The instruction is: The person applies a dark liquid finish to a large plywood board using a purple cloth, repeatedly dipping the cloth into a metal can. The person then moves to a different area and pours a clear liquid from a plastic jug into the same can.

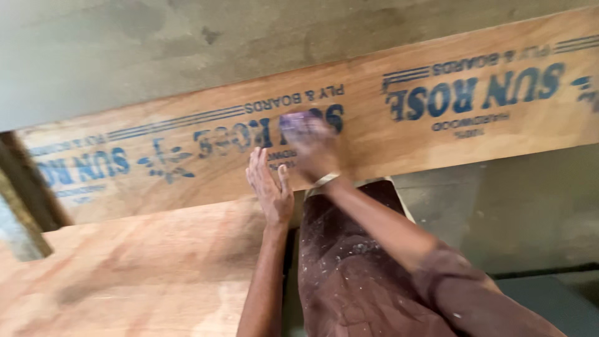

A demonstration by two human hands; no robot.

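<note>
Overhead view: only the head camera gave a picture, looking down at two bare arms over wooden boards.
Right hand: the right hand (315, 153) was blurred, its fingers closed over a small purple pad (298, 120) pressed against the printed board; how tightly it was clamped I cannot tell.
Left hand: the left hand (269, 186) lay open and flat, fingers together, on the lower edge of the same board, just beside the right hand and holding nothing.
Printed board: a long plywood board (437, 131) with blue printing ran slanted across the picture, from lower left to upper right.
Pad position: the purple pad sat on the blue print near the middle of that board, just above the left hand.
Lower board: a plain plywood sheet (137, 274) lay at lower left, under the left arm.
Clothing: brown, dust-speckled cloth (349, 274) showed between the arms.
Background: grey floor (125, 50) lay beyond the board.
</note>
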